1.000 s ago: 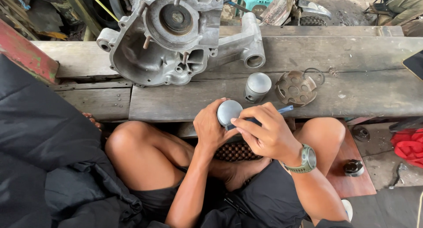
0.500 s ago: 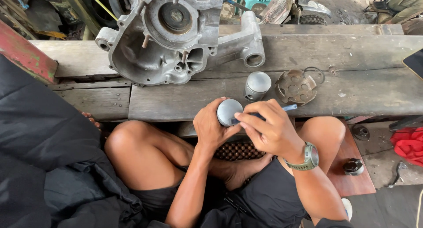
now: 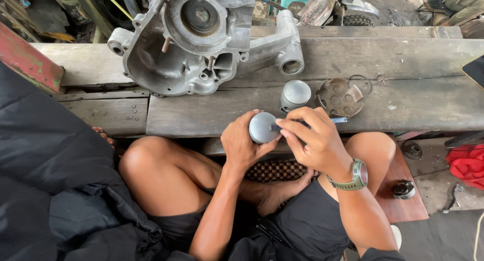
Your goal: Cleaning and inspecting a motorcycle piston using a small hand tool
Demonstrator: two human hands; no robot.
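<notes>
- Engine crankcase casting [image 3: 201,44]: lies on the wooden worktop [image 3: 413,100] at upper left, open face up, mounting arm reaching right.
- Left hand [image 3: 242,145]: fingers curled round the skirt of a grey metal piston [image 3: 263,127], held above the knees just in front of the worktop edge.
- Held piston: crown faces up toward the camera; its long axis runs roughly along the line of sight, tilted slightly left.
- Second piston [image 3: 295,94]: stands upright on the worktop just behind the hands, crown up.
- Right hand [image 3: 312,140]: closed in a pinch on a thin blue-handled tool [image 3: 339,120], tip touching the held piston's crown; handle points right. Wristwatch [image 3: 355,175] on that wrist.
- Perforated round plate [image 3: 339,97]: flat on the worktop, right of the second piston.
</notes>
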